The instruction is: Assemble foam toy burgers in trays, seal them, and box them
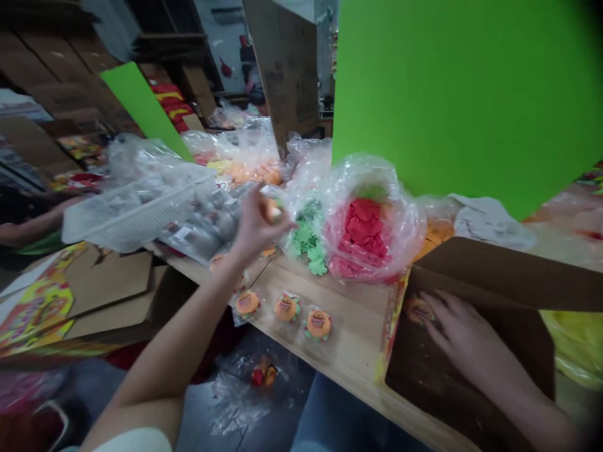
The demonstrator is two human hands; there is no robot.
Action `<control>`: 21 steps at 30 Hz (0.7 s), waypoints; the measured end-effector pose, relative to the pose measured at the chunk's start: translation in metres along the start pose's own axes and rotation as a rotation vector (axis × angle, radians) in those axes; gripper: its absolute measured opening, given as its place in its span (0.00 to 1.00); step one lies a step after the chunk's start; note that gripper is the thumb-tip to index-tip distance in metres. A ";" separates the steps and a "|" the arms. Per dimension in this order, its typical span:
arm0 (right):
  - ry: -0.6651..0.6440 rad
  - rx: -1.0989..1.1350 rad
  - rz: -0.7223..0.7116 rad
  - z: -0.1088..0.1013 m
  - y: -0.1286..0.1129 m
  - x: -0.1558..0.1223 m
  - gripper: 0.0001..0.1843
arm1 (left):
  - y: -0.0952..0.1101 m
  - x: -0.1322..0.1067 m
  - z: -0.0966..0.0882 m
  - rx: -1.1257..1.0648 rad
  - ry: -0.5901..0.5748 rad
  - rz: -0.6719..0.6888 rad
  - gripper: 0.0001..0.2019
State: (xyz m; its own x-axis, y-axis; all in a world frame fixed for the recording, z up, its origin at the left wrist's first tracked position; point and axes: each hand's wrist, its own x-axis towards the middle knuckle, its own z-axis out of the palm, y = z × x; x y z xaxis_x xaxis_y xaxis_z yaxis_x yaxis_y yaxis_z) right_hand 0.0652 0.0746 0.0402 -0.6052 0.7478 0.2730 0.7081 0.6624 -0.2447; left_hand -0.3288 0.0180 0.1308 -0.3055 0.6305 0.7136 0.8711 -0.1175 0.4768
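Left hand (254, 226), centre of the frame: raised above the table (355, 307), thumb and fingers curled around a small burger-like piece (273, 211), blurred in detail. Right hand (459, 329), lower right: inside the open carton (509, 270), fingers spread low and touching an orange burger piece (418, 309) at the carton's left wall — whether they grip it or merely rest on it, I cannot tell.

Finished-looking stock: three wrapped burgers (286, 307) sit in a row near the table's front edge, lower centre, each with an orange top and green showing at the rim. More orange pieces (219, 260) lie behind them, partly hidden by the left forearm.

Progress, in my judgement: partway. One piece is visible in the carton; the three in the row are outside it, and one is in the left hand. Loose supply remains plentiful — green pieces (308, 235) just right of the left hand, and a clear bag (405, 223) of red pieces (365, 232) beside them. A white plastic tray (136, 207) stands left of centre. At the far left edge, another person's arm (40, 223) reaches towards it.
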 end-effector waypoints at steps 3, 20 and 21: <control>-0.044 0.624 0.072 -0.033 -0.044 0.008 0.34 | 0.101 -0.055 0.027 0.074 -0.348 0.344 0.45; -0.380 0.072 0.125 -0.035 0.046 -0.029 0.18 | -0.158 0.045 0.044 0.269 -0.788 -0.119 0.28; -0.391 -0.029 0.111 -0.034 0.045 -0.030 0.18 | -0.156 0.044 0.041 0.194 -0.747 -0.047 0.26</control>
State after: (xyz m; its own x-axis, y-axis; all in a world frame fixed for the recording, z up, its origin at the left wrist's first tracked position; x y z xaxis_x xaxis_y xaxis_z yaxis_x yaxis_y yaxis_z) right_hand 0.1279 0.0806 0.0525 -0.6135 0.7791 -0.1288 0.7832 0.5795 -0.2253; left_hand -0.4628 0.0956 0.0672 -0.0633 0.9900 0.1259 0.9366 0.0154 0.3501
